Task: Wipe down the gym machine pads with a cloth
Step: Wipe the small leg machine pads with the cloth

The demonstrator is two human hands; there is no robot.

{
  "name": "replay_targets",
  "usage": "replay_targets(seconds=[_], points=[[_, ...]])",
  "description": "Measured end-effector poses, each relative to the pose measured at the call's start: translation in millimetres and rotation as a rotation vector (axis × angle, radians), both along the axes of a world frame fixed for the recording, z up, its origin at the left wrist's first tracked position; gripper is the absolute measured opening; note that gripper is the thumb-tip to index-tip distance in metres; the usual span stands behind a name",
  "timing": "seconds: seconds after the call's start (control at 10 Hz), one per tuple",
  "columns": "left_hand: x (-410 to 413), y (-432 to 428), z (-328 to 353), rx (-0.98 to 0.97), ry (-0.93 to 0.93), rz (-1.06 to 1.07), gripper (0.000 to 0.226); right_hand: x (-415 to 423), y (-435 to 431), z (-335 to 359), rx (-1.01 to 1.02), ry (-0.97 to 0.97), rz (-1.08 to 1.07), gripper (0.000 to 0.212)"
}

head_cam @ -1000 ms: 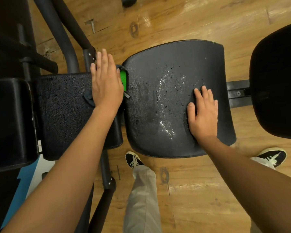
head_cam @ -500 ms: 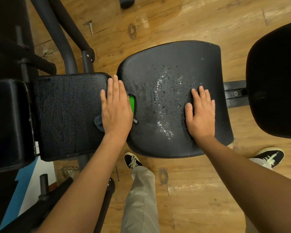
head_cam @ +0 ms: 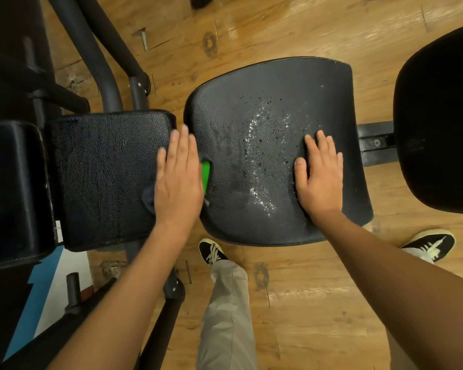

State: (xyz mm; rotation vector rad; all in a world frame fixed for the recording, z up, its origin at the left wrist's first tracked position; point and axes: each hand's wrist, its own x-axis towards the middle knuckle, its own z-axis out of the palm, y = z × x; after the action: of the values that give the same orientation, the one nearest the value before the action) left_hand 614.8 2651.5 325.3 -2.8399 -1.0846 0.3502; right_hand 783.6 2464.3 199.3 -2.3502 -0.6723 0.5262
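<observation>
My left hand lies flat, fingers straight, on a dark cloth with a green part. It presses the cloth over the gap between the rectangular left pad and the wide black seat pad. Most of the cloth is hidden under the palm. My right hand rests flat on the right side of the seat pad and dents it. A wet, speckled patch shines in the middle of the seat pad between my hands.
Another black pad stands at the right, joined by a metal bar. Dark frame tubes run behind the left pad, and a bulky black pad sits at far left. My shoes stand on the wooden floor.
My left hand has slid the cloth from the far edge of the left pad toward me along the gap. The right hand has stayed in place on the seat pad.
</observation>
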Motion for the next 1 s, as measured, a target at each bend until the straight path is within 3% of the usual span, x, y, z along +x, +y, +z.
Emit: replay_targets(seconds=[0.2,0.6,1.0], points=[[-25.3,-25.6,-2.0,0.007,0.055,-0.027,0.058,-0.2,-0.4,0.5,-0.005,0.001,0.003,0.053],[55.3,57.1,-7.7,0.02,-0.062,0.048,0.055,0.3,-1.4,1.1,-0.003,0.007,0.009,0.053],[-13.0,-23.6,-6.2,0.0,0.003,0.046,0.054,0.8,-1.6,1.7,-0.003,0.015,0.011,0.054]])
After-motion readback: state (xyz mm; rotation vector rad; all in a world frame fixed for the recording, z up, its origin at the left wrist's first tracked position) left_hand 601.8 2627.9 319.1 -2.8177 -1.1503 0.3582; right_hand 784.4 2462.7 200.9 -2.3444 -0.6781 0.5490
